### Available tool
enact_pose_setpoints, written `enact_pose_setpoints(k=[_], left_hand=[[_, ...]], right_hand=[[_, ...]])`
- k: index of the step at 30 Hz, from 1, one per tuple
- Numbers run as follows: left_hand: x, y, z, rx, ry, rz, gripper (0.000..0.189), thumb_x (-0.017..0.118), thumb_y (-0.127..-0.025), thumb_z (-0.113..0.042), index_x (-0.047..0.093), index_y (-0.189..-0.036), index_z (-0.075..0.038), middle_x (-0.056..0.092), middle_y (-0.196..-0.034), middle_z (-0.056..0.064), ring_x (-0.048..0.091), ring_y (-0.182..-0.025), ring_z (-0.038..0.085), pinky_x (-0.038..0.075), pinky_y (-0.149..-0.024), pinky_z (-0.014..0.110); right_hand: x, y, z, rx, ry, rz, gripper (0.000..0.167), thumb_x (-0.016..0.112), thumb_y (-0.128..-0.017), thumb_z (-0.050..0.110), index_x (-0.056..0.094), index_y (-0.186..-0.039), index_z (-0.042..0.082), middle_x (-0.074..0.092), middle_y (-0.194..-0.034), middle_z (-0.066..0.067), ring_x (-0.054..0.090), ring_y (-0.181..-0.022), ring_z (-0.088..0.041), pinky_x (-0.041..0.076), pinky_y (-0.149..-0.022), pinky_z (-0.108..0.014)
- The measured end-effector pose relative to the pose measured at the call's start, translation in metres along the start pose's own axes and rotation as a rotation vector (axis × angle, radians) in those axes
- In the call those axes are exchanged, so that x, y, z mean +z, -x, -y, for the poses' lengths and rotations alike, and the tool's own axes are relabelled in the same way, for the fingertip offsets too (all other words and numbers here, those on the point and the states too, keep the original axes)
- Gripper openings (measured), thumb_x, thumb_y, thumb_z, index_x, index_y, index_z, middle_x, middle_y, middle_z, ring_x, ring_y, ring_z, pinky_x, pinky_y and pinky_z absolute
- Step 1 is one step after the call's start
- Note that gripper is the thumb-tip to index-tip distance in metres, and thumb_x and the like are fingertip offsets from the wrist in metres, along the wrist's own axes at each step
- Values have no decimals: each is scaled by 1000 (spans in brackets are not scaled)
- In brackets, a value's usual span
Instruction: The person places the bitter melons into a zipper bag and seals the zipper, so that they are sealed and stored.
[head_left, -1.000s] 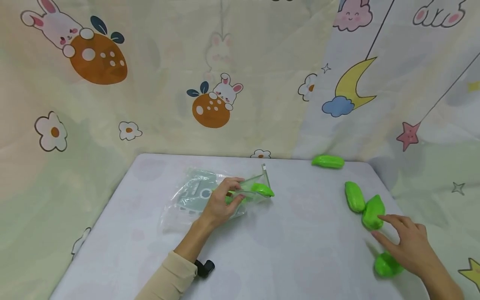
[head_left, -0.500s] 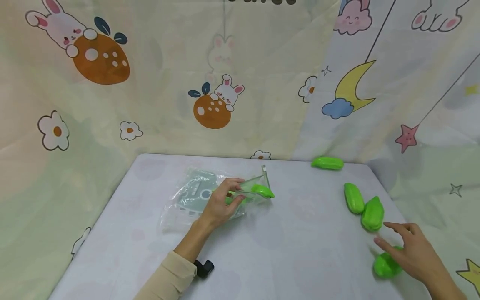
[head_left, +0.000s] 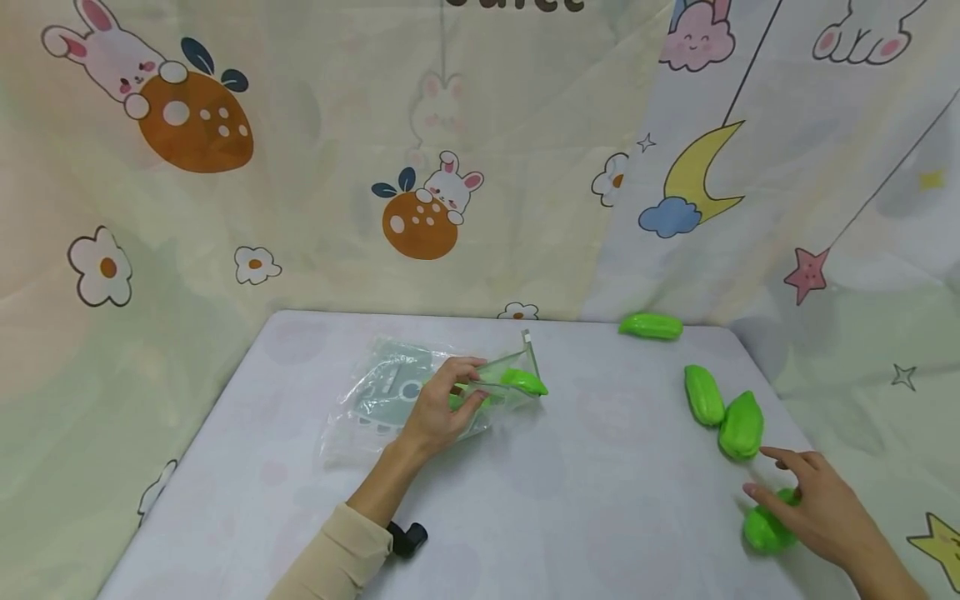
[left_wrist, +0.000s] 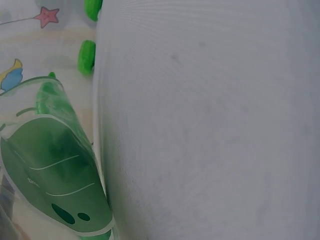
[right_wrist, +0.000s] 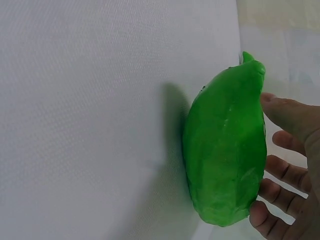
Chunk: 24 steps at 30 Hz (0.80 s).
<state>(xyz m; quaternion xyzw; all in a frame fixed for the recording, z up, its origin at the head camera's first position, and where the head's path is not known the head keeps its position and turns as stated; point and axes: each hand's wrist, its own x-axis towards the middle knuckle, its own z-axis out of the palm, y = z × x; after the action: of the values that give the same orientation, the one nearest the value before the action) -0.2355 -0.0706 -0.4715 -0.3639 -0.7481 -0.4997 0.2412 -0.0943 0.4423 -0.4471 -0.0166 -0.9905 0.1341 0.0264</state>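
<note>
My left hand [head_left: 441,410] pinches the edge of a clear zip bag [head_left: 393,385] with a printed pale-green design, and its mouth gapes to the right. A bright green pod-shaped piece [head_left: 523,382] lies inside near that mouth. The left wrist view shows the bag's green printed side [left_wrist: 60,180] close up. My right hand [head_left: 819,510] is spread over another green piece [head_left: 767,530] at the table's near right, partly hiding it. In the right wrist view this ribbed, tapering green piece [right_wrist: 225,150] has the thumb and loosely bent fingers along one side.
Two more green pieces lie side by side at the right, one farther left [head_left: 704,395] and one nearer [head_left: 742,426]. Another green piece [head_left: 651,326] lies at the table's back edge. A black object [head_left: 408,539] is beside the left sleeve. Patterned cloth [head_left: 315,167] hangs behind the table.
My right hand has drawn slightly nearer, from beside the middle green piece to over the closest one. The left hand and bag stay in place.
</note>
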Motion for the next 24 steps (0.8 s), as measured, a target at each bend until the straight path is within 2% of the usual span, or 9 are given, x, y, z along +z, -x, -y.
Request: enact_pose_setpoints(k=[3, 6, 10, 14, 17, 19, 22, 24], left_hand=[[0, 0, 0, 9, 3, -1, 30, 75, -91, -1, 55, -112, -10, 65, -130, 11, 69, -103, 26, 60, -69, 32], [0, 0, 0, 6, 1, 3, 31, 75, -91, -1, 55, -112, -10, 65, -130, 11, 69, -105, 26, 60, -69, 31], [-1, 1, 0, -8, -10, 11, 30, 75, -92, -2, 54, -112, -10, 64, -131, 9, 68, -105, 24, 60, -70, 29], [-1, 1, 0, -8, -16, 11, 30, 75, -92, -3, 54, -112, -9, 64, -131, 10, 68, -105, 24, 60, -70, 30], [-1, 1, 0, -6, -15, 4, 30, 75, -92, -2, 55, -112, -9, 65, -131, 10, 68, -104, 24, 60, -70, 30], [-1, 1, 0, -6, -12, 2, 30, 75, -92, -2, 55, -112, -9, 65, -131, 10, 69, -103, 24, 60, -70, 30], [-1, 1, 0, -3, -5, 0, 30, 75, -91, -1, 55, -112, -9, 65, -130, 10, 69, -101, 24, 60, -70, 30], [0, 1, 0, 1, 0, -1, 30, 75, -91, -1, 55, -112, -9, 65, -130, 10, 69, -101, 23, 60, -70, 31]], right_hand=[[1, 0, -1, -2, 3, 15, 69, 77, -91, 45, 55, -133, -6, 57, -115, -29, 58, -81, -27, 49, -64, -40], [2, 1, -1, -16, 4, 10, 68, 80, -89, 39, 55, -132, -7, 59, -114, -28, 61, -84, -34, 53, -68, -48], [5, 5, -1, -58, 0, -45, 66, 86, -83, 28, 56, -130, -6, 59, -114, -27, 63, -88, -41, 54, -71, -56], [8, 8, -3, -100, -19, -132, 67, 92, -74, 17, 60, -128, -4, 55, -112, -25, 62, -87, -40, 56, -65, -42], [8, 10, -7, -111, -27, -159, 68, 94, -70, 15, 61, -127, -2, 56, -108, -22, 61, -85, -38, 54, -60, -28], [8, 10, -10, -100, -24, -138, 67, 94, -71, 16, 61, -127, -2, 58, -106, -21, 62, -86, -38, 55, -65, -33], [8, 12, -14, -66, -8, -96, 65, 91, -76, 20, 59, -128, -4, 61, -109, -25, 62, -93, -42, 55, -75, -50], [8, 14, -15, -32, -1, -60, 65, 88, -80, 23, 58, -129, -6, 60, -114, -31, 60, -99, -47, 52, -77, -59]])
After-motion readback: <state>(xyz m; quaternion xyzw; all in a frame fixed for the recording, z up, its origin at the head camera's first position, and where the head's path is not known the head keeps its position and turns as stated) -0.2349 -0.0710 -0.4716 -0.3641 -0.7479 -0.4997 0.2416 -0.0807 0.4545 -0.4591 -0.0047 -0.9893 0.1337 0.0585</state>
